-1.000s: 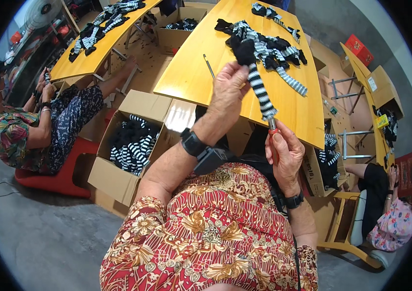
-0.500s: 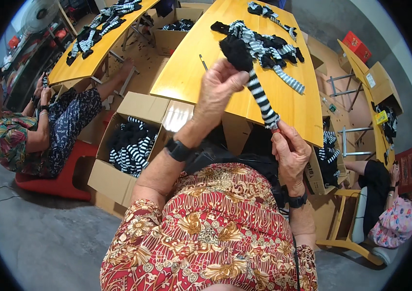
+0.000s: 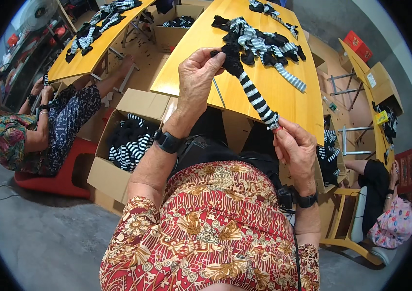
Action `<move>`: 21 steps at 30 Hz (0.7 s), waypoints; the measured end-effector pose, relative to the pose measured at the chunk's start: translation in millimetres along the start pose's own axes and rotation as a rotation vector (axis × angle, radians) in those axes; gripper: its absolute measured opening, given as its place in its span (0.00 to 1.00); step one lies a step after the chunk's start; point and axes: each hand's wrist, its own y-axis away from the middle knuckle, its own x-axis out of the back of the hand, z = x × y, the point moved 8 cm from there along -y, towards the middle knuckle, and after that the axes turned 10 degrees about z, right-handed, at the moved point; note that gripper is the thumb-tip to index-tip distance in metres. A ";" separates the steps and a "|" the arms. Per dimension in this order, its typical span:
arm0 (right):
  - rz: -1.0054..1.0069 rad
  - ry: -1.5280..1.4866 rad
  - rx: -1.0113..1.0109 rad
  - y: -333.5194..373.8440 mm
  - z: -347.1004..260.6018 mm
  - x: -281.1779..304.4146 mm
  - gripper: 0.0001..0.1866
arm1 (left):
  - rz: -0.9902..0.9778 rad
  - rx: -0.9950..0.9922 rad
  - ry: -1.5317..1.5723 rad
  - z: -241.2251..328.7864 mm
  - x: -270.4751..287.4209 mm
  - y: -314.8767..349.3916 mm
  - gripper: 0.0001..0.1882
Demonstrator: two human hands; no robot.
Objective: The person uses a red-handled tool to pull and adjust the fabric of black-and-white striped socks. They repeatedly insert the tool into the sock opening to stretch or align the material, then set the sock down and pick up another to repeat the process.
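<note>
A long knitted piece (image 3: 254,97), black and white striped with a bunched black end, stretches slantwise between my hands; whether it is a sock or a glove I cannot tell. My left hand (image 3: 197,80) pinches the black end between thumb and fingers. At the lower, striped end, my right hand (image 3: 296,150) is closed on the edge, with a bit of red showing by the fingertips. Beyond my hands, a heap of similar knitted pieces (image 3: 259,41), black with white or grey stripes, lies on the yellow table (image 3: 186,72).
An open carton (image 3: 106,177) of striped pieces stands at my left, another carton (image 3: 316,169) at my right. A thin dark tool (image 3: 219,92) lies at the table's near edge. One person (image 3: 31,131) sits at the left, another (image 3: 393,218) at the right.
My left hand has moved left and slightly up, drawing the black end with it. My right hand has shifted slightly right, still gripping the striped end.
</note>
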 end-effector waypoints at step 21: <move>0.018 0.060 0.156 7.8 -0.4 -0.2 0.15 | -0.256 0.405 0.155 -10.3 2.4 0.0 0.08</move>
